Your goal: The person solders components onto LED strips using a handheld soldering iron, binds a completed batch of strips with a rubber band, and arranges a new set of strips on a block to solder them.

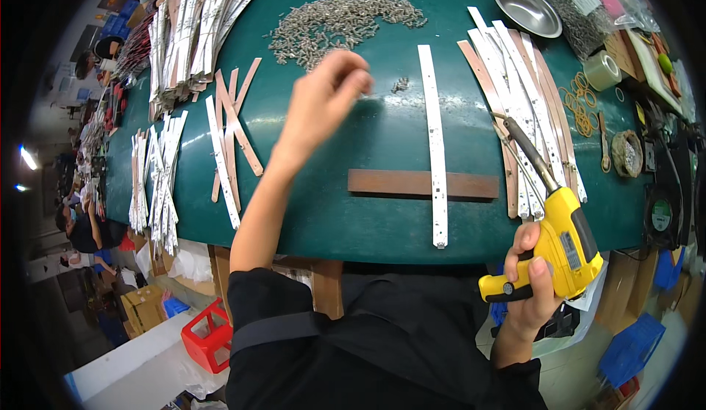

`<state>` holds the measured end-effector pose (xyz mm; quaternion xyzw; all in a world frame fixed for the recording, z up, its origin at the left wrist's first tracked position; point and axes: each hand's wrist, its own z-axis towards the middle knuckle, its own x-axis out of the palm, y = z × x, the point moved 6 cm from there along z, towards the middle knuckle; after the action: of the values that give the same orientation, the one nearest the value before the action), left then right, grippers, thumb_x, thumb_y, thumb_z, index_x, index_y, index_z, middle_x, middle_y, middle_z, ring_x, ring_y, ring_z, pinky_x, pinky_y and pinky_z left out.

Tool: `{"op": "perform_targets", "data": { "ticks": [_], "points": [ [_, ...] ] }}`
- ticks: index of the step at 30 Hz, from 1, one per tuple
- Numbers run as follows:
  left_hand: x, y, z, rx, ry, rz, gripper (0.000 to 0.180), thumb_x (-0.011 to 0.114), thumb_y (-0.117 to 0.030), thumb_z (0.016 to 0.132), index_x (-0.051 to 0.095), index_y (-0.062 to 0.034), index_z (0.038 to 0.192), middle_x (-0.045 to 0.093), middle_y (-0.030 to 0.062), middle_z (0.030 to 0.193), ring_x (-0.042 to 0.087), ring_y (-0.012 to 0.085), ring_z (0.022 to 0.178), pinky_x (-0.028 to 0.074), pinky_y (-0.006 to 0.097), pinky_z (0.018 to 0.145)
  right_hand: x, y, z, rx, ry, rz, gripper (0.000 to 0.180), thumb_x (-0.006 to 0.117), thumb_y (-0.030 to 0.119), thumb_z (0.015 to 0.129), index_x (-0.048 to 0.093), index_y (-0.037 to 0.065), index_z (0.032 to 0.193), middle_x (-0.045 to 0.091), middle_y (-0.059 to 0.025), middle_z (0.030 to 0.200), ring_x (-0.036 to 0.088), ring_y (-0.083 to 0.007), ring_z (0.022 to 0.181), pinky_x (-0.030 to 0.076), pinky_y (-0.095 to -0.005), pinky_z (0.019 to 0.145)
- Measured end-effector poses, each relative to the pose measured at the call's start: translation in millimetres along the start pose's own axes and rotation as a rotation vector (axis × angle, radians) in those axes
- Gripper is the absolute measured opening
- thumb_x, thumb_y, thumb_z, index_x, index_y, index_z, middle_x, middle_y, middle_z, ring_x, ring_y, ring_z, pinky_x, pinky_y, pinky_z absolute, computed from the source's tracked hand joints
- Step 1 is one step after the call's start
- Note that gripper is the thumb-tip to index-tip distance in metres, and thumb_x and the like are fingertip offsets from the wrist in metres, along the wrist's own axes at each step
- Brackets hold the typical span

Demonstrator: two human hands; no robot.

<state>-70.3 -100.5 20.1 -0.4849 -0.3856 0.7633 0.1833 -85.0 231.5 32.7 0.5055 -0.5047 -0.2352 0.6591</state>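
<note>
My right hand (535,296) grips a yellow and black soldering gun (562,244) at the table's front edge, its metal tip pointing up and away. My left hand (331,90) hovers over the green table, just nearer than a heap of small metal parts (331,20). Its fingers are curled toward the thumb; anything between them is hidden. To its right lies a small cluster of the same parts (399,85). Between my hands, a white LED strip (435,141) rests across a dark brown bar (386,183), its near end sticking out past the bar.
Strips lie stacked at the right (507,79), beyond the soldering gun. Bundled strips (202,27) and loose ones (234,127) lie at the left. A metal bowl (527,9), rubber bands (581,105) and a tape roll (601,71) sit far right. A red stool (208,340) stands below.
</note>
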Motion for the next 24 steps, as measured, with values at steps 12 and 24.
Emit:
{"op": "perform_targets", "data": {
  "ticks": [12,24],
  "points": [
    [69,-25,-25,0.005,0.215,-0.028,0.013,0.064,-0.008,0.087,0.066,-0.0018,0.098,0.068,0.0097,0.092,0.066,0.0182,0.081,0.052,0.03,0.072,-5,-8,-5,0.02,-0.021,-0.003,0.057,0.06,0.005,0.084,0.037,-0.003,0.136,0.053,-0.0137,0.097,0.049,-0.0149,0.085,0.046,-0.0193,0.053],
    [72,-30,-25,0.206,0.142,0.094,0.011,0.065,-0.008,0.085,0.065,-0.002,0.095,0.066,0.0123,0.091,0.065,0.0274,0.083,0.051,0.033,0.072,-4,-11,-3,0.052,-0.021,0.005,0.057,0.061,0.005,0.084,0.038,-0.002,0.136,0.053,-0.0147,0.097,0.05,-0.0165,0.087,0.046,-0.0194,0.054]
  ]
}}
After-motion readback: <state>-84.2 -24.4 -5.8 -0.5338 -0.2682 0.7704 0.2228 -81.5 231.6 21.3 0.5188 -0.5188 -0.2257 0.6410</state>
